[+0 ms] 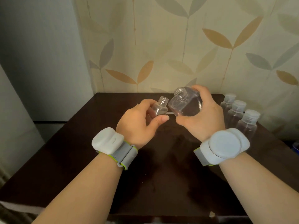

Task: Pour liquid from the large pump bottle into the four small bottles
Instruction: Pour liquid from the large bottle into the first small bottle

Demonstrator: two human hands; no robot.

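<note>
My right hand point(201, 117) grips the large clear square bottle point(184, 105) above the dark table; its pump is off and its open threaded neck tilts up and to the left. My left hand point(140, 122) holds a small clear bottle point(159, 107) with no cap, its open neck just left of the large bottle's shoulder. The two bottles are nearly touching. Three other small clear bottles stand capped at the right: one at the back point(229, 101), one in the middle point(237, 110), one nearest point(249, 122).
The dark wooden table point(161, 167) stands against a leaf-patterned wall point(161, 46). A thin pale tube-like piece point(169, 112) lies on the table behind the held bottles. Grey bands with white pods wrap both wrists. Something blue point(296, 147) shows at the right edge.
</note>
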